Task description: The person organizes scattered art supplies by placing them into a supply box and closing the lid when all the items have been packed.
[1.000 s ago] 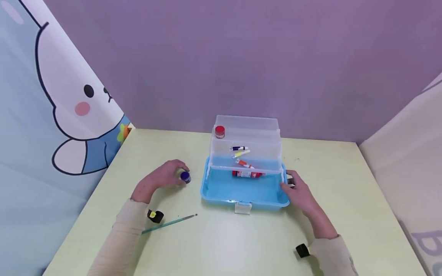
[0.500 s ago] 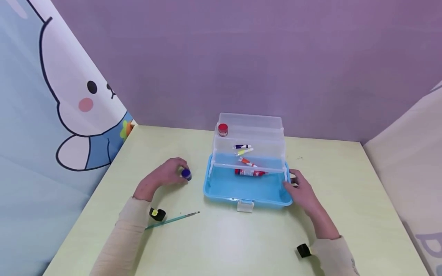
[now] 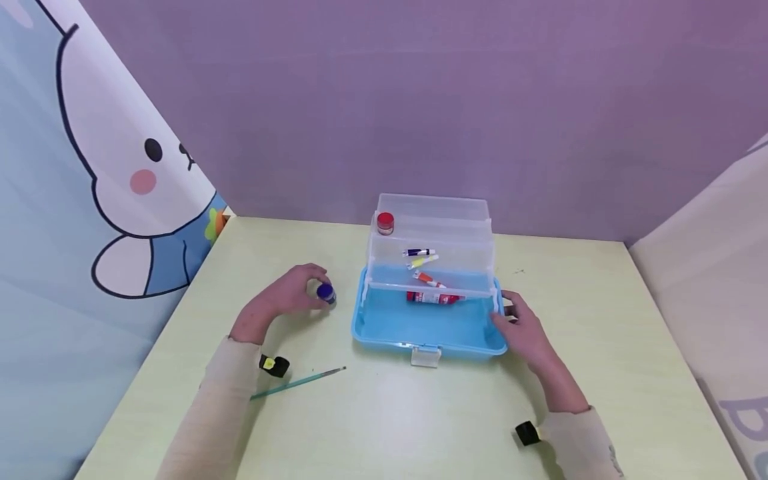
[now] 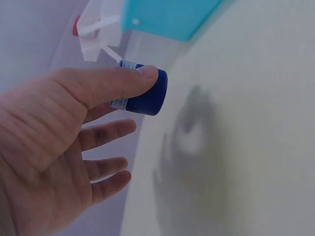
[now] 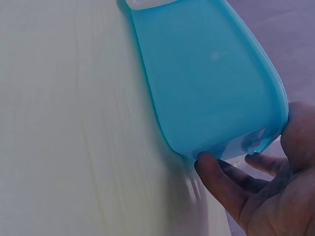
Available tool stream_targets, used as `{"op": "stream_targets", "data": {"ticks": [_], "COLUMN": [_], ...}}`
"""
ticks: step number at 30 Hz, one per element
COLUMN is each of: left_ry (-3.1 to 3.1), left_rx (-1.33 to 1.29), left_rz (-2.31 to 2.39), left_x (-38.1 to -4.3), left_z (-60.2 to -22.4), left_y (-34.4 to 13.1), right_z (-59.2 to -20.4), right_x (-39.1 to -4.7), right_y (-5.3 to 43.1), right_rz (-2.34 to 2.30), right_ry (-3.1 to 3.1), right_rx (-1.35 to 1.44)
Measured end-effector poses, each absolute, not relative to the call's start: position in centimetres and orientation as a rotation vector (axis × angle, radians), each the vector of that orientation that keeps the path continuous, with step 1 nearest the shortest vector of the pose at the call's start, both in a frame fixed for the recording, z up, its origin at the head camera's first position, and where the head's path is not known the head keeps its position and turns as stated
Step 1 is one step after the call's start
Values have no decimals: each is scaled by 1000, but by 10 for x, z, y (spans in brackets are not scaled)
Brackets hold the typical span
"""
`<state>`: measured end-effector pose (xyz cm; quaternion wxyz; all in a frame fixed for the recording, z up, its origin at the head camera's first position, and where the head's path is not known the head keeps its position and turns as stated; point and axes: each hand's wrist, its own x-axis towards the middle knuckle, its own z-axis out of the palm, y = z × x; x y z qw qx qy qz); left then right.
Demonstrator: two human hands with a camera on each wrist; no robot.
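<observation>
Between thumb and fingertips, my left hand [image 3: 292, 290] pinches a small paint jar with a dark blue lid [image 3: 327, 293], left of the storage box. In the left wrist view the thumb lies along the jar [image 4: 147, 96] while the other fingers spread apart. My right hand [image 3: 523, 330] holds the right end of the blue storage box [image 3: 429, 337], its thumb at the rim and fingers against the end wall [image 5: 236, 145]. The lid and clear upper trays stand raised. A red-lidded jar [image 3: 385, 224] and several paint tubes [image 3: 429, 280] lie in the trays.
A teal paintbrush [image 3: 300, 382] lies on the table [image 3: 396, 427] near the left forearm. A red-and-white tube [image 3: 432, 298] lies in the box's base. A purple backdrop [image 3: 420, 100] rises behind the table, with a rabbit-print cloth [image 3: 132, 213] at the left.
My left hand has moved the blue-lidded jar slightly away from me and toward the box. My right hand stays at the box's right end. The head view has shifted a little.
</observation>
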<state>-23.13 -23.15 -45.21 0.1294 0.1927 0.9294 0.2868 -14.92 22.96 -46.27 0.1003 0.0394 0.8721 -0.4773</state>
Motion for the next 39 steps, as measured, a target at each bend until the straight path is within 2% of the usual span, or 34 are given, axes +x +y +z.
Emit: {"op": "stream_targets", "data": {"ticks": [12,30,39], "left_ry": [2767,2878,2876], "left_rx": [678,673,780], "left_rz": [770,684,616], "left_x": [-245,-250,-263], "left_z": [-413,-361,-342], "left_y": [-209,-161,-136], "right_z": [-463,-463,-467], "right_x": [-149,-148,-146], "right_y": [228,233,229], "right_rz": [-1410,-1441,-1447], "right_ry": [2578,2565,2554], "right_rx": [123,142,160]}}
